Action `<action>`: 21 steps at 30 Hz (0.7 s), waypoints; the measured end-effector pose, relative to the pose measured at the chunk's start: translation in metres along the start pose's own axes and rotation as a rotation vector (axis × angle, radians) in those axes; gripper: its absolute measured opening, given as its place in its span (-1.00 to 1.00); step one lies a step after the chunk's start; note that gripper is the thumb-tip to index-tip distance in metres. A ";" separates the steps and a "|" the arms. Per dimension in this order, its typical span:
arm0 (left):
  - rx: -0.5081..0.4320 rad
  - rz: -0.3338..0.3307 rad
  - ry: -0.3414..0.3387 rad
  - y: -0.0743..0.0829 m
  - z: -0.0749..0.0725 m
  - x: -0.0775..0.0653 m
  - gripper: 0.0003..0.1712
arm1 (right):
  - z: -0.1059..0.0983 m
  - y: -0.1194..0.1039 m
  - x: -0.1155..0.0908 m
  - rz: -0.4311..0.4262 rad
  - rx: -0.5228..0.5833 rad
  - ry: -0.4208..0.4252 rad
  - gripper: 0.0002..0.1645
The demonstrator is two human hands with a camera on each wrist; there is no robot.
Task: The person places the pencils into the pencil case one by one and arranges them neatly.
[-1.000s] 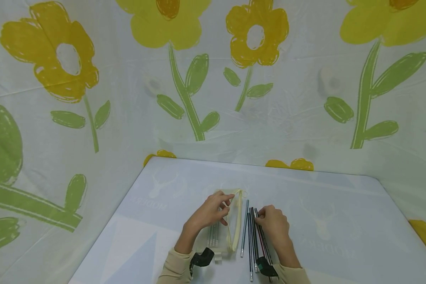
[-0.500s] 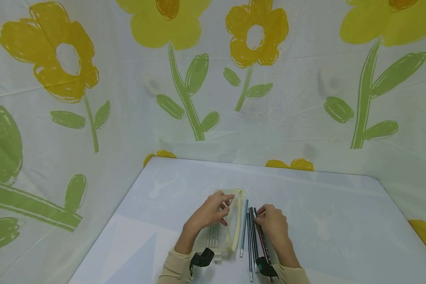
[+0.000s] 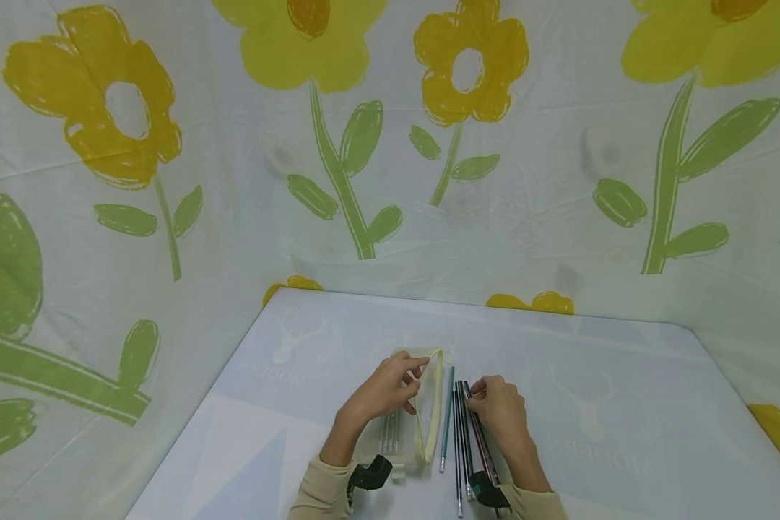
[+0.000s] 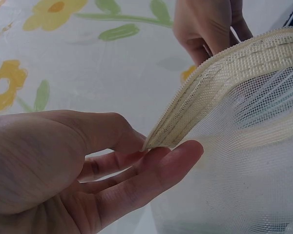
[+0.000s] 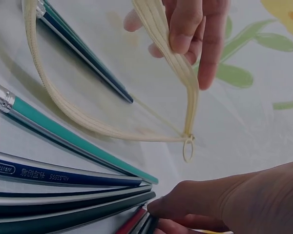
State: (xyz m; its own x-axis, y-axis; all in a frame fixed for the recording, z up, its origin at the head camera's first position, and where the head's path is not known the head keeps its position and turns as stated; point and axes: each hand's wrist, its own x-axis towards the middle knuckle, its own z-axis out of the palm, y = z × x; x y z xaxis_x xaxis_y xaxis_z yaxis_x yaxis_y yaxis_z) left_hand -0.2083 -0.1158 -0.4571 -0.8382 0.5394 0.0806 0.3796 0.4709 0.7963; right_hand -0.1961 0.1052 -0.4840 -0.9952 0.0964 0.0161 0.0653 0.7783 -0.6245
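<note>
A cream mesh pencil pouch [image 3: 436, 412] lies in front of me with its zipper mouth open. Several pencils [image 5: 88, 56] are inside it. My left hand [image 3: 382, 386] pinches the zippered edge [image 4: 185, 107] between thumb and fingers, holding the mouth apart. To the right of the pouch lies a row of loose pencils [image 3: 461, 433], with a teal pencil [image 5: 78, 139] nearest the pouch and a dark blue pencil [image 5: 63, 173] beside it. My right hand [image 3: 503, 408] pinches pencils at the far end of the row, thumb against a dark green one; its other fingers are partly hidden.
The pale printed table [image 3: 624, 404] extends on both sides of the hands. A flower-patterned curtain [image 3: 526, 180] rises behind and to the left of it. A thin ring pull [image 5: 187, 150] hangs at the zipper's end. Each wrist wears a black camera [image 3: 372, 473].
The right hand has shifted slightly left, and the pencils at its fingers have drawn closer to the rest of the row. The left hand stays on the pouch edge.
</note>
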 end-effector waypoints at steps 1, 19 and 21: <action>-0.003 0.000 -0.001 0.000 0.000 0.000 -0.47 | -0.001 0.000 0.000 -0.002 0.001 0.001 -0.81; -0.023 -0.001 -0.008 -0.002 0.002 0.001 -0.46 | 0.000 -0.004 0.006 0.036 0.138 -0.010 -0.73; -0.020 -0.007 -0.006 -0.002 0.002 0.001 -0.46 | 0.000 -0.004 0.006 0.027 0.175 -0.014 -0.72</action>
State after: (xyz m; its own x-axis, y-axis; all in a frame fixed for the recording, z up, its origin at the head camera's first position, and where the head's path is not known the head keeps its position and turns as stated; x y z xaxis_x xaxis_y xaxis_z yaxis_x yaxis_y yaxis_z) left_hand -0.2092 -0.1144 -0.4598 -0.8382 0.5406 0.0713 0.3658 0.4606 0.8087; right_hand -0.2028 0.1027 -0.4813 -0.9942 0.1064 -0.0131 0.0800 0.6555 -0.7510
